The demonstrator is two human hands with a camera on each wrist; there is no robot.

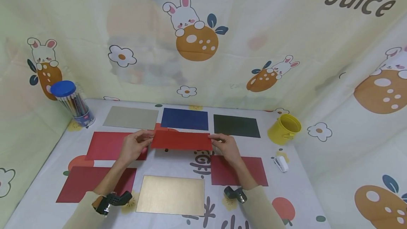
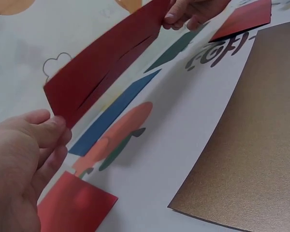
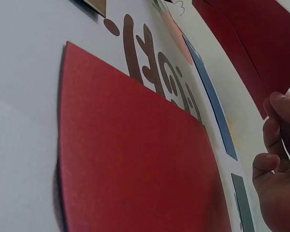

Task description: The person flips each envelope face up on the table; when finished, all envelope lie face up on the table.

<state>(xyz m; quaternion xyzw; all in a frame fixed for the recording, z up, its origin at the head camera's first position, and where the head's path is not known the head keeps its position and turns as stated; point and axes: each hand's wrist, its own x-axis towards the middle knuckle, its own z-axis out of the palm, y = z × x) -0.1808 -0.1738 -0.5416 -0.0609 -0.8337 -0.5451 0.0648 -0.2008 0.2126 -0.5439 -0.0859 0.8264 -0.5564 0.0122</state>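
yellow cup (image 1: 284, 129), pencil tub (image 1: 72, 103), gold sheet (image 1: 171, 194), white stapler (image 1: 281, 164)

You hold a folded red paper sheet (image 1: 181, 140). Around it lie a grey sheet (image 1: 131, 117), a navy blue sheet (image 1: 184, 119), a dark green sheet (image 1: 236, 125) and a gold sheet (image 1: 171, 195), on a white table (image 1: 295, 183) patterned with cartoon prints.

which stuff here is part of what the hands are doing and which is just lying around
In use:
- folded red sheet, pinched at its ends by the left hand and right hand

Lying about:
- gold sheet
- blue sheet
- pencil tub
- yellow cup
- white stapler
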